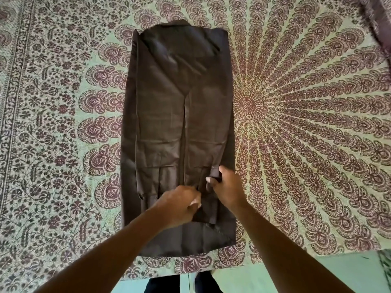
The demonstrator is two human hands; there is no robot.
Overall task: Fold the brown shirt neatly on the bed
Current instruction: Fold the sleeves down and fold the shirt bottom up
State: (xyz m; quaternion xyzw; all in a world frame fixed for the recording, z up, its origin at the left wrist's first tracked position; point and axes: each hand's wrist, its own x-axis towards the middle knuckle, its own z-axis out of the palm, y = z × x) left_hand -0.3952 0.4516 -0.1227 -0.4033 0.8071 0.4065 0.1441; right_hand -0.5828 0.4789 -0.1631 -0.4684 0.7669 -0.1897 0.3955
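Nearest: dark trouser legs (179, 284) of the person at the bed's edge, standing on a pale green floor (338, 269). Two bare forearms reach forward over the near edge of the bed.

Left hand (179, 205): fingers curled, thumb and fingertips pinching the inner edge of a folded-in sleeve end of the dark brown, smooth-cloth shirt (179, 106), close to its centre line. Clamped on cloth.

Right hand (225, 188): just beside the left, a little farther out. Fingers curled round the cuff end of the same sleeve, thumb on top, cloth bunched between thumb and fingers. Also clamped on cloth.

The shirt lies flat on the bed as a long narrow rectangle, running from the near edge away from the person. Both long sides are folded in toward the middle; the two sleeves lie side by side down its length with a narrow seam-like gap between them. Hem end near the person, collar end far. A few soft creases across the upper half.

Under it: a pale green cotton bedspread (306, 106) printed in maroon, with a large radiating mandala to the right of the shirt and a floral border along the left.

Far right corner: edge of a dark maroon patterned cloth (378, 26), blurred.
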